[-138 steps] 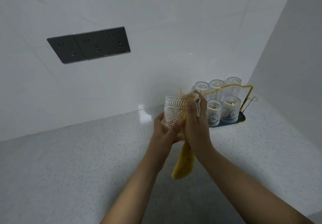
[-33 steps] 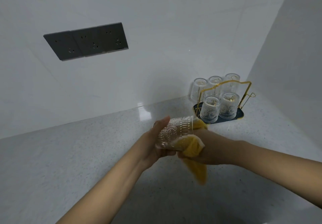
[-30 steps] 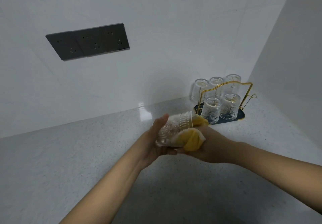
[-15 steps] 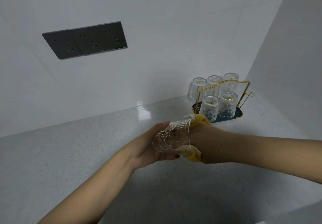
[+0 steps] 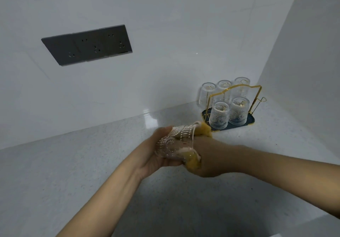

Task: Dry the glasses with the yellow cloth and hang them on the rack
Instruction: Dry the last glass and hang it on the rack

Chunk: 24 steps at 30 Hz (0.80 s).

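Observation:
My left hand point(image 5: 154, 160) cups an embossed clear glass point(image 5: 173, 141), which lies on its side with the mouth facing right. My right hand point(image 5: 207, 157) holds the yellow cloth point(image 5: 193, 163) and has its fingers pushed with the cloth into the glass's mouth. A tuft of the cloth sticks out above my right wrist. Behind, in the corner, a gold wire rack point(image 5: 237, 96) on a dark tray point(image 5: 252, 123) carries several glasses point(image 5: 219, 114) hung upside down. One peg at the rack's right end is bare.
A speckled pale countertop point(image 5: 73, 163) runs to white tiled walls at the back and right. A dark grey bank of sockets point(image 5: 88, 45) is set in the back wall at upper left.
The glass went from upright in front of the rack to lying sideways and lower. My right hand has pushed deeper into it, and the hanging tail of the cloth has been gathered up.

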Tool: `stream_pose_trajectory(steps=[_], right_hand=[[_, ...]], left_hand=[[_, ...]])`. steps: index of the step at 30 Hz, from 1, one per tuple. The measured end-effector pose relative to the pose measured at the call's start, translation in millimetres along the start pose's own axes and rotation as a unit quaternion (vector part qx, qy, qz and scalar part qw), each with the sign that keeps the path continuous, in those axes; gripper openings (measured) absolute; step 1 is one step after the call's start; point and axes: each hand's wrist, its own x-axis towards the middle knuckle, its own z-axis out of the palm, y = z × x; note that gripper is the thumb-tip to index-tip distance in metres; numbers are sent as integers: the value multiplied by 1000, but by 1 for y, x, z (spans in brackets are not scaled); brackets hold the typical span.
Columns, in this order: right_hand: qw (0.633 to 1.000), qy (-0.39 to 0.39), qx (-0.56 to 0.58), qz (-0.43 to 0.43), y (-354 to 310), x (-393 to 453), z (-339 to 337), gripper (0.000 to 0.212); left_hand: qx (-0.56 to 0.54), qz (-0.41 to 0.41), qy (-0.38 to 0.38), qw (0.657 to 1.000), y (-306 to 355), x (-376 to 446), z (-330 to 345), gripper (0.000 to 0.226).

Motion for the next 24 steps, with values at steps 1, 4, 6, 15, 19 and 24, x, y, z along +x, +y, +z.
stream_pose_trajectory(steps=[1,4,6,15,19,24], right_hand=[[994,-40,92,48,2,2,0,17],[958,-66,252,123,2,5,-4,25],[916,-37,367,156,1,4,-6,22],[922,142,313,177,16,6,-15,3],[951,34,279,133,28,6,-25,14],[904,181,358,147,25,12,1,20]], left_hand=[[-13,4,5,1000,-2,0,0,44],[-19,44,27,999,-7,0,2,64],[-6,87,35,996,-8,-1,3,82],[70,173,55,981,-21,10,-7,111],[158,92,-61,981,-9,11,-11,102],[89,108,-66,988,-16,15,-1,57]])
